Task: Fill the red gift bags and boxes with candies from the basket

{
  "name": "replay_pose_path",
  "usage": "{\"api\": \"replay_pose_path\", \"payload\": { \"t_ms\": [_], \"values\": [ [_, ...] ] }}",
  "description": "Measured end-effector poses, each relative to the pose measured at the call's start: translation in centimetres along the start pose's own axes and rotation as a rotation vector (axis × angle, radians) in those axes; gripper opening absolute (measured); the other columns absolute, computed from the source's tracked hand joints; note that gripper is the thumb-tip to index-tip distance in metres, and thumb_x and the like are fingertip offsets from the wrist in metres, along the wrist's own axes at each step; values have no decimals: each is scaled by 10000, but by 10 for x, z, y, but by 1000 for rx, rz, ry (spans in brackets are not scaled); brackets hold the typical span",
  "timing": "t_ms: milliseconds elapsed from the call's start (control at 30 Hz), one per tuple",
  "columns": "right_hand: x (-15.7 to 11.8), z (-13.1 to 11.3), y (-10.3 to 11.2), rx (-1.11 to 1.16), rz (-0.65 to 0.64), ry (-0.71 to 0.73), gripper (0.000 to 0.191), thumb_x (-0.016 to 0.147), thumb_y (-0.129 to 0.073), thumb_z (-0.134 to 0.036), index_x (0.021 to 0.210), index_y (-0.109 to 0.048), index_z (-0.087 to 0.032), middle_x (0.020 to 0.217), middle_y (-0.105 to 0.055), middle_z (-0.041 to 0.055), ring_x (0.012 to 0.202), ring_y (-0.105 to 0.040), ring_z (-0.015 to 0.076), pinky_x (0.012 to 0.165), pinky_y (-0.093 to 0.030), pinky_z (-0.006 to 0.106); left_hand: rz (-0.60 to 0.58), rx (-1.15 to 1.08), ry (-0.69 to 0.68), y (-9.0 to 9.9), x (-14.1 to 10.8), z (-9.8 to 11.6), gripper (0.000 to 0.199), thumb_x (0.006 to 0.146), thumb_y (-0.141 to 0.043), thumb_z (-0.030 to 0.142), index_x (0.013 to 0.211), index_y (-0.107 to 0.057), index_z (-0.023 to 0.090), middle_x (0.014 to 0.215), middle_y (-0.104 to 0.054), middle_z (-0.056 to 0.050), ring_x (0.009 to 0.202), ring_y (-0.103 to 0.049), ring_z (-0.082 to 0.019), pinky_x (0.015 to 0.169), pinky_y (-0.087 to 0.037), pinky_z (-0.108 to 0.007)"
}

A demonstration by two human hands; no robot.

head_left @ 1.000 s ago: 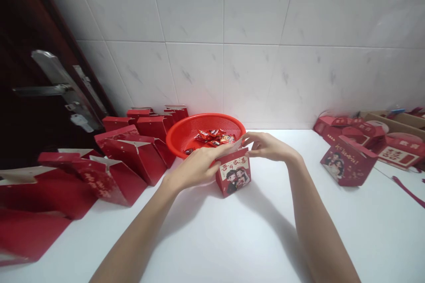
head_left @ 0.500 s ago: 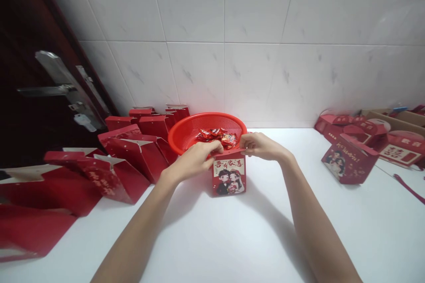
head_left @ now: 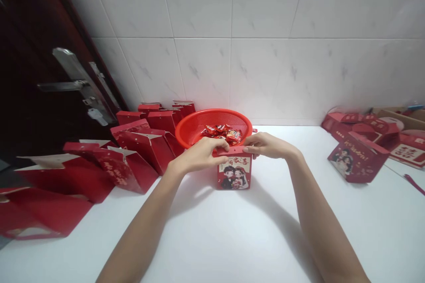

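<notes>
A small red gift box (head_left: 234,176) with a cartoon couple on its front stands upright on the white table (head_left: 212,239). My left hand (head_left: 204,154) grips the left part of its top edge, thumb across the front. At the right end of the same edge, my right hand (head_left: 267,146) pinches the red top flap. Right behind the box is a red mesh basket (head_left: 186,128) holding wrapped candies (head_left: 222,131). The fingertips behind the flap are partly hidden.
Several open red boxes (head_left: 133,170) stand in rows at the left, near a dark door with a metal handle (head_left: 68,86). Toward the right are a purplish-red box (head_left: 360,159), more red boxes (head_left: 410,148) and a red strap (head_left: 413,182). A tiled wall closes off the back.
The whole view has shifted, moving the scene slightly right and up. My left thumb now lies lower across the box front, covering part of the lettering, and the top flap is folded further forward.
</notes>
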State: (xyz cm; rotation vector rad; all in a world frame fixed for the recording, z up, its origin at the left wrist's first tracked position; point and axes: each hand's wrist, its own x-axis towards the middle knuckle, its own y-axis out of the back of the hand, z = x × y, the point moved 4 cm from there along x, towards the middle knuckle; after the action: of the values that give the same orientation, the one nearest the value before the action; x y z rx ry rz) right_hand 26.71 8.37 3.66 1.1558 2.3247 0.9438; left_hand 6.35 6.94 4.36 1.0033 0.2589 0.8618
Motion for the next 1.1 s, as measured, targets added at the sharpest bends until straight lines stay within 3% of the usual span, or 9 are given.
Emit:
{"api": "replay_pose_path", "payload": {
  "t_ms": [133,367,767,900,1100],
  "values": [
    [4,0,-2,-56,-7,-1,209,925,-548,-281,798,-651,-152,702,-615,22,643,-581,139,568,-414,259,-3,6,13,0,0,3,145,925,-509,255,921,-647,210,904,-708,-4,792,-619,-167,732,-454,-296],
    [8,0,-5,-55,-13,23,197,901,-526,-205,764,-656,-151,713,-635,24,635,-551,128,584,-402,265,-3,35,27,-4,2,1,104,908,-488,228,911,-591,216,906,-690,-8,783,-601,-171,720,-441,-304],
    [5,-7,-2,-141,18,19,305,889,-520,-212,593,-454,-188,594,-487,-27,563,-422,102,557,-321,264,50,52,10,-2,4,-2,41,885,-525,239,902,-554,214,885,-678,-15,800,-616,-187,719,-465,-304],
    [5,-7,-2,-160,23,18,319,897,-514,-230,592,-428,-192,591,-462,-33,563,-382,103,554,-299,267,91,38,1,4,2,-3,92,886,-560,278,901,-608,201,900,-700,-22,835,-635,-189,748,-478,-295],
    [6,-5,-3,-170,28,11,232,893,-503,-210,665,-533,-179,685,-544,-4,636,-432,123,568,-293,271,74,163,36,3,4,-4,261,921,-514,321,766,-671,182,716,-646,-18,667,-545,-165,624,-395,-285]
  ]
}}
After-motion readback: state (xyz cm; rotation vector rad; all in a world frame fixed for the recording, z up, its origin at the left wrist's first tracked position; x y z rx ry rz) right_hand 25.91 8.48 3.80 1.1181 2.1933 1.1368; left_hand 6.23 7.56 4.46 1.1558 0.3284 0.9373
